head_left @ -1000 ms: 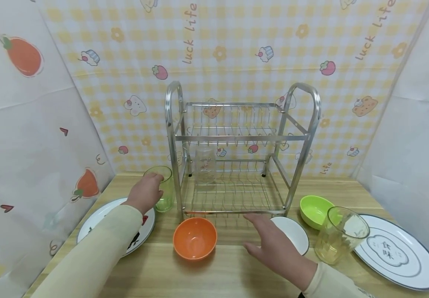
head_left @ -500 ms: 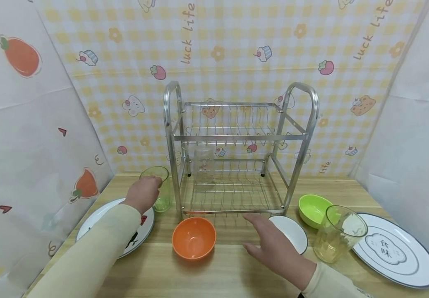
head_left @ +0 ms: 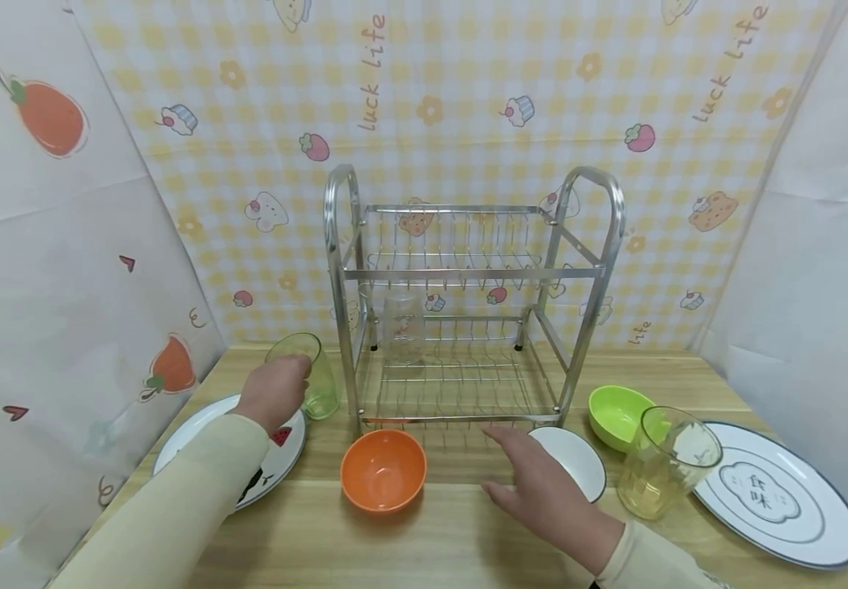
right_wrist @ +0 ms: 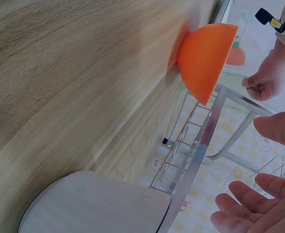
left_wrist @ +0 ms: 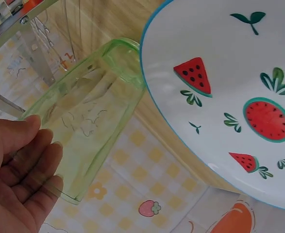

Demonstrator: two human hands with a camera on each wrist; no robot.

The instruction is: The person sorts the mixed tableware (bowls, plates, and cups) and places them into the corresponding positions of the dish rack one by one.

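The right grip is hovering, fingers spread, near the small white dish, while beyond the watermelon plate the left grip is pinching the rim of a green glass tilted beside the metal rack.

Rack post beside green glass, room above
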